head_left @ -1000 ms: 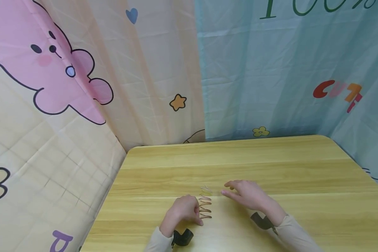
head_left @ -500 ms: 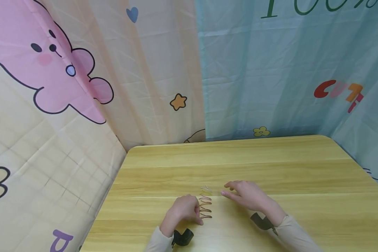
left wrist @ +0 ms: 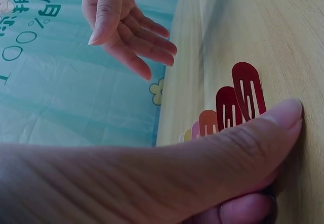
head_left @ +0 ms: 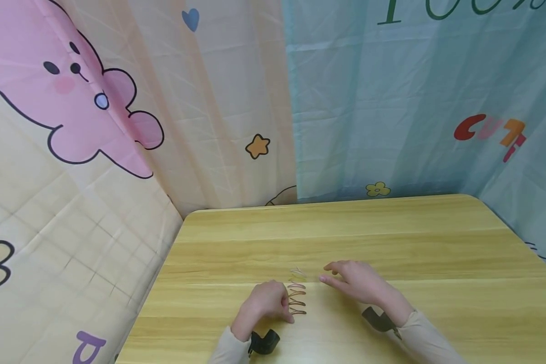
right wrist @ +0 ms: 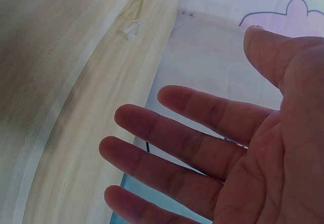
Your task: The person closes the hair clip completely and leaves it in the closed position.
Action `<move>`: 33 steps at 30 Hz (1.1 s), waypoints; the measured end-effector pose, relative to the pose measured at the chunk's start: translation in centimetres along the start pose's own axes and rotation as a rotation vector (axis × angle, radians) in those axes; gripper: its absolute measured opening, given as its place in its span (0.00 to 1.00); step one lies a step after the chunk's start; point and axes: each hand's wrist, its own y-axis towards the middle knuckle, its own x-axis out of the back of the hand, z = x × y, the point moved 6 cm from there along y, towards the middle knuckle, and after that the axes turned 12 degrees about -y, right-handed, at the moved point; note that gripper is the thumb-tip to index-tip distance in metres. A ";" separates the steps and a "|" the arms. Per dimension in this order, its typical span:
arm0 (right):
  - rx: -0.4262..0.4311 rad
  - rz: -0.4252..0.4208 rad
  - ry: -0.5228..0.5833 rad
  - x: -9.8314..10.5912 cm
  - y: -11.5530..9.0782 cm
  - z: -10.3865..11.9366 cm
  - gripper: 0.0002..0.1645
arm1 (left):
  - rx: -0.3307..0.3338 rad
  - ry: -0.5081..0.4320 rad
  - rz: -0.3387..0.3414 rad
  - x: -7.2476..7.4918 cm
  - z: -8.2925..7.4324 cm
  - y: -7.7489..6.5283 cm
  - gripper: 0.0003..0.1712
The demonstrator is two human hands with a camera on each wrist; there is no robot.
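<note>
Several snap hair clips stand on edge in a row on the wooden table, running away from me. A dark red hair clip (left wrist: 246,73) is nearest, with another red one (left wrist: 226,98) and an orange one (left wrist: 208,119) behind it; pink, yellow and white hair clips (right wrist: 132,30) follow. My left hand (head_left: 268,301) is low at the left of the row's near end, thumb stretched out, other fingers curled. In the left wrist view the thumb hides the clips' lower ends, so a pinch cannot be made out. My right hand (head_left: 357,280) hovers right of the far end, fingers spread, holding nothing.
The wooden table (head_left: 391,237) reaches back to a printed curtain (head_left: 355,111) and has rounded far corners. Another patterned cloth (head_left: 73,217) hangs along its left side. A black wrist camera (head_left: 264,343) sits under the left wrist, another (head_left: 377,319) under the right.
</note>
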 end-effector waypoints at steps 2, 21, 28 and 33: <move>0.003 0.002 0.001 0.0 0.0 0.0 0.33 | -0.004 0.000 -0.004 0.0 0.0 0.0 0.21; 0.003 0.005 -0.011 0.0 -0.1 -0.1 0.31 | -0.016 0.021 0.001 -0.2 -0.1 0.3 0.19; 0.013 0.016 -0.004 -0.2 -0.1 -0.1 0.35 | -0.034 0.036 0.008 -0.2 -0.5 0.2 0.19; 0.024 0.023 0.010 -0.4 -0.1 0.0 0.34 | -0.061 0.037 0.004 0.1 -1.0 0.0 0.19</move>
